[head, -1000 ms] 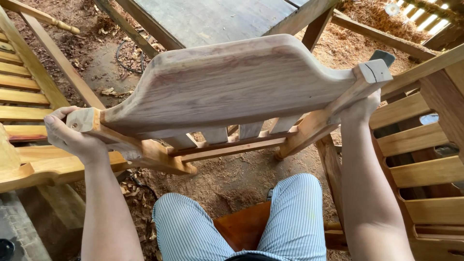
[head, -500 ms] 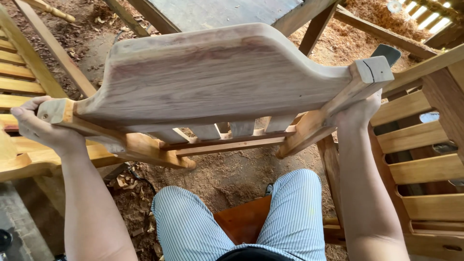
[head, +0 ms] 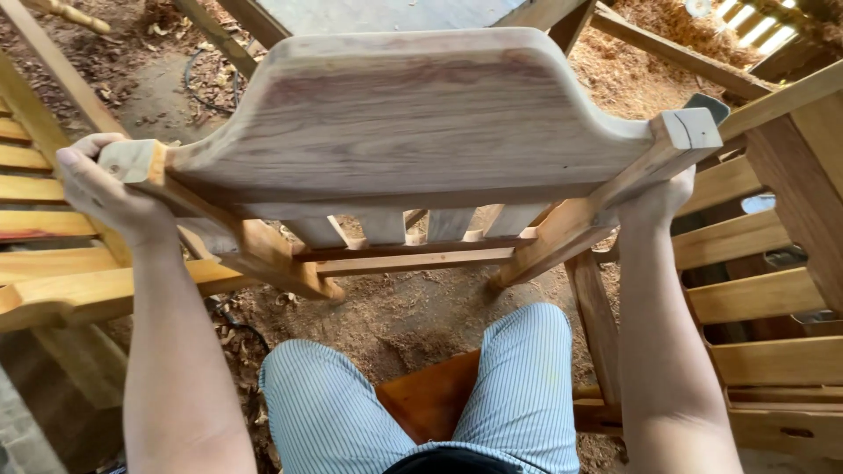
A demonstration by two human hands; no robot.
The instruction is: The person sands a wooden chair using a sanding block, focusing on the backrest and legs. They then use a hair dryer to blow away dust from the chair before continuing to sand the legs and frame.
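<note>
Hands grip a wooden chair-back frame at both ends: the left hand (head: 105, 197) is wrapped closed around the squared end of the left post, and the right hand (head: 654, 197) is closed around the right post just below its cut end. The chair back (head: 413, 123), a broad pale top rail with a curved upper edge and short slats beneath it, is held tilted in front of the seated person, above the knees in striped shorts (head: 421, 395). Below lies a sawdust-covered floor (head: 395, 307); slatted wooden frames (head: 755, 290) stand to the right and more slats (head: 35, 219) to the left. To handle the piece well, it seems wise to keep both grips firm and level, since the frame looks heavy and could twist or knock the neighbouring frames.
</note>
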